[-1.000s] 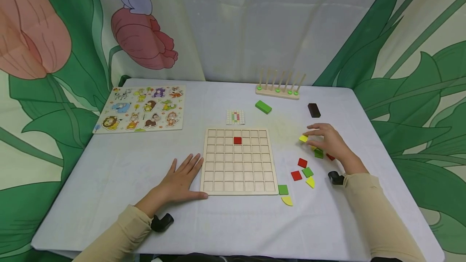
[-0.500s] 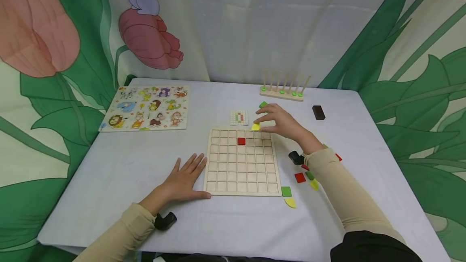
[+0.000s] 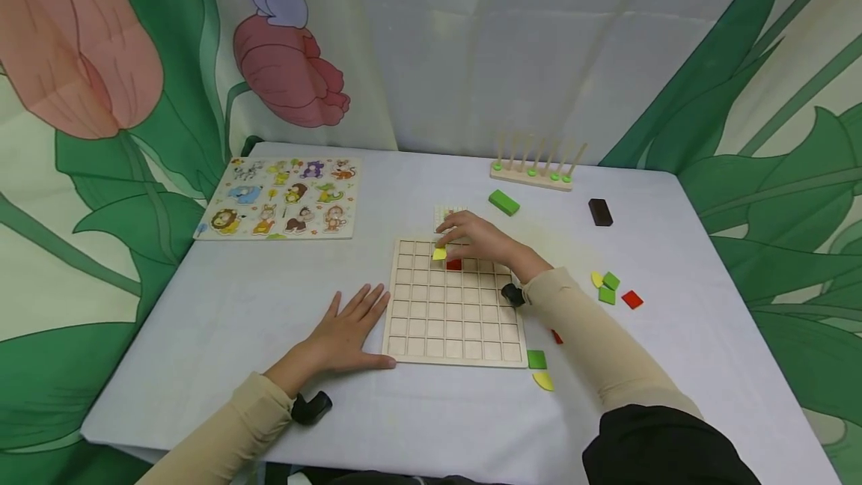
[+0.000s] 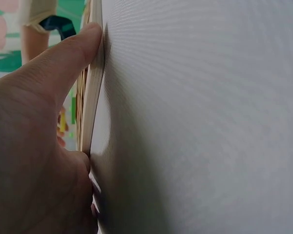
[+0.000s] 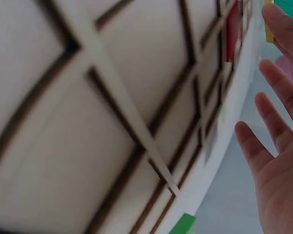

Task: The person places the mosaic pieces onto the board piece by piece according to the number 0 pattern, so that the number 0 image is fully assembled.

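A wooden grid board lies mid-table with one red tile set in its second row. My right hand pinches a yellow tile low over the cell just left of the red tile. In the right wrist view the grid fills the frame, with the red tile and the yellow tile at the top right. My left hand lies flat on the table, its thumb against the board's front left edge. The left wrist view shows that thumb along the board's side.
Loose green, yellow and red tiles lie to the right. A green tile and a yellow one lie by the board's front right corner. Behind are a pattern card, green block, dark block, peg rack and animal puzzle.
My right hand carried the yellow tile from the loose tiles on the right, leftward across the board's far edge, to beside the red tile. The left hand stayed put.
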Demonstrator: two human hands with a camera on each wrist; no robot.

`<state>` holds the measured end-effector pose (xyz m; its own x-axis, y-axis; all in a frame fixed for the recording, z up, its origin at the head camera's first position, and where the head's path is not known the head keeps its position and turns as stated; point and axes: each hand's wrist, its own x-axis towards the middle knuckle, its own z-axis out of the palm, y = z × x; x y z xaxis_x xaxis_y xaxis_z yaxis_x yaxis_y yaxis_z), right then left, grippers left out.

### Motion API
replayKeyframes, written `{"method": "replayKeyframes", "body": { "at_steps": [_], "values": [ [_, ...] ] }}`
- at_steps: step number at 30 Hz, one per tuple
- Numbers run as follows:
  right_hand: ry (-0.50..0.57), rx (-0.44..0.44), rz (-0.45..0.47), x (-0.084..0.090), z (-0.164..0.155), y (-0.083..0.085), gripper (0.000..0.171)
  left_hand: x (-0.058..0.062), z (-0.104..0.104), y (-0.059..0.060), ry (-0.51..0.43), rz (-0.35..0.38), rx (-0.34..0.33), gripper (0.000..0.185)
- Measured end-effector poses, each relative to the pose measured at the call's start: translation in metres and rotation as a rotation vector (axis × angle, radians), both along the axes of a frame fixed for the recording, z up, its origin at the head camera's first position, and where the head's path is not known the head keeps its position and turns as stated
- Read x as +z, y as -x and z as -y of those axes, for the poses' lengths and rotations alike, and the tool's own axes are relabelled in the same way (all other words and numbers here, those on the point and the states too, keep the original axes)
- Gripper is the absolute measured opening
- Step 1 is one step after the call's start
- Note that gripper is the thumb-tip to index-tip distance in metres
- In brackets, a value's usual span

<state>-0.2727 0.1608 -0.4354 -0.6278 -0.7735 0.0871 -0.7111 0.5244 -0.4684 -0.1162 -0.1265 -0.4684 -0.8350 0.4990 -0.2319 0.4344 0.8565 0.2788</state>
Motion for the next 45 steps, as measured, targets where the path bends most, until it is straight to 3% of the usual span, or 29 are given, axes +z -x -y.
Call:
{"method": "replayKeyframes", "body": {
  "at_steps": [7,16,45],
  "values": [
    [-0.059,0.071,-0.036,-0.012,0.005,0.004,0.028,-0.001,-0.001,0.000,0.013,-0.003,0.001,0.110],
    [-0.124,0.073,-0.060,-0.014,0.007,0.004,0.030,0.001,0.000,0.000,0.012,-0.005,0.000,0.110],
    [-0.124,0.017,-0.079,-0.007,0.000,-0.003,0.033,0.003,-0.002,0.000,0.018,0.008,0.009,0.110]
  ]
}}
